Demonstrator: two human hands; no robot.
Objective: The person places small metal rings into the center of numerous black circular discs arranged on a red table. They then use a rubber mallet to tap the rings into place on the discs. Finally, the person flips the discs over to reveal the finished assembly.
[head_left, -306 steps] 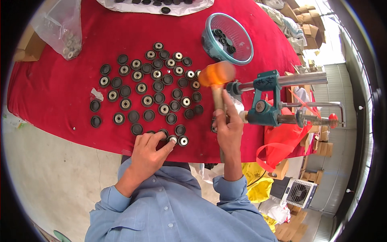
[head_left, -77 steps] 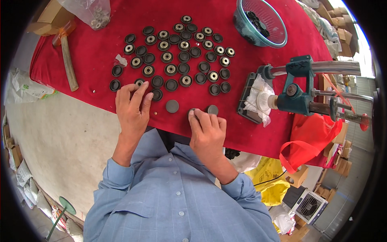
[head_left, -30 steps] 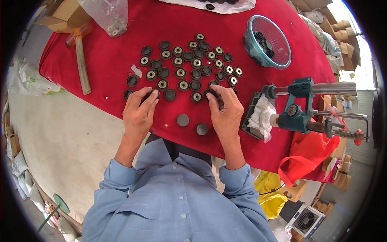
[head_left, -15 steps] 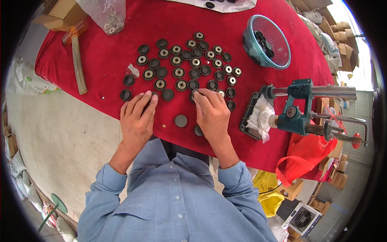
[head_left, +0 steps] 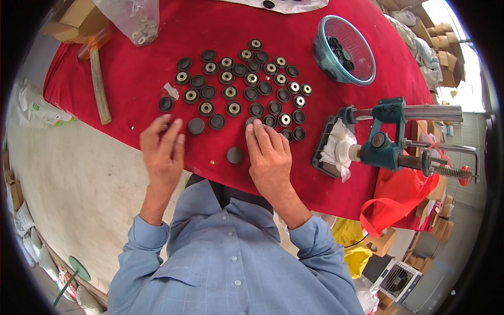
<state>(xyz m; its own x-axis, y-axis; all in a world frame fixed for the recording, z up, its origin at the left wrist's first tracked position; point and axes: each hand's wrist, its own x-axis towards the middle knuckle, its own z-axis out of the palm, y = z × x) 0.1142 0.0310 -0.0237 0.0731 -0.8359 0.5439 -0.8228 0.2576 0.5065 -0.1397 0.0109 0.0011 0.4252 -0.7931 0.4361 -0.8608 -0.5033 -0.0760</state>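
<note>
Nearest you, at twelve o'clock, a flat-faced dark disc [head_left: 234,155] lies alone on the red cloth [head_left: 210,181]. At one o'clock your right hand [head_left: 270,155] is narrow, fingers together, tips on a second dark disc [head_left: 251,121]; whether they pinch it or merely rest there, you cannot tell. At eleven your left hand [head_left: 164,149] is fairly wide, fingers parted, tips over a dark piece mostly hidden beneath them; its hold is unclear too. Just beside that hand lies a third flat-faced disc [head_left: 196,126].

Beyond, from eleven to one, spread the dark round cups [head_left: 216,122] and the cups with metal centres [head_left: 230,92]. They look light, firm and perhaps a little slick, the metal-centred ones likely heavier; take them by the outer rim, thumb opposite fingers. They don't look fragile.

At two o'clock stands the green press [head_left: 379,152]; at ten, the mallet [head_left: 98,84].

Farther, at one, the blue basket [head_left: 370,65] holds a small heap of black pieces [head_left: 336,44]. At eleven, the clear plastic bag [head_left: 131,13] holds small pale rings [head_left: 140,35]; past it, the cardboard box [head_left: 79,23] doesn't show its contents.
</note>
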